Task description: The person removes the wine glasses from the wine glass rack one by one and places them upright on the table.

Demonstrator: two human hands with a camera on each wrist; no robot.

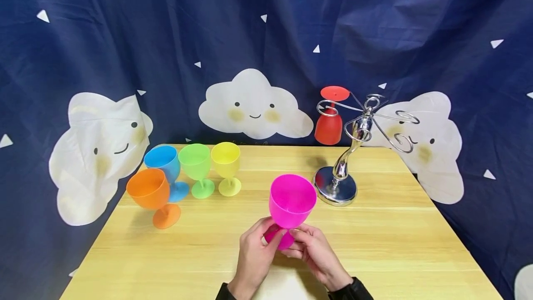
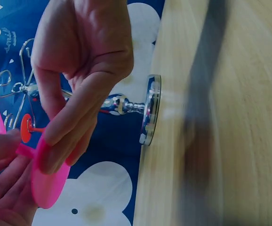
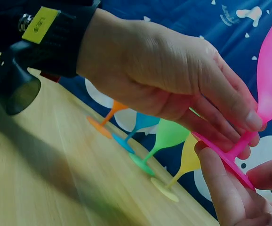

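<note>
Both hands hold a pink plastic goblet (image 1: 293, 198) upright over the front of the table, its mouth tilted toward the head camera. My left hand (image 1: 255, 250) grips it low down, thumb and fingers around the stem (image 3: 243, 142) in the right wrist view. The right hand (image 1: 317, 250) holds it from the other side, its fingers on the round foot (image 2: 49, 190), as the left wrist view shows. The bowl is untouched. Beyond the hands stands a shiny metal goblet rack (image 1: 342, 163) with curled wire arms. A red goblet (image 1: 329, 128) hangs upside down from one loop.
An orange goblet (image 1: 149, 190), a blue one (image 1: 163, 161), a green one (image 1: 195, 161) and a yellow one (image 1: 226, 160) stand upright at the table's left. A dark blue curtain (image 1: 175, 27) with smiling clouds hangs behind the wooden table (image 1: 200, 253).
</note>
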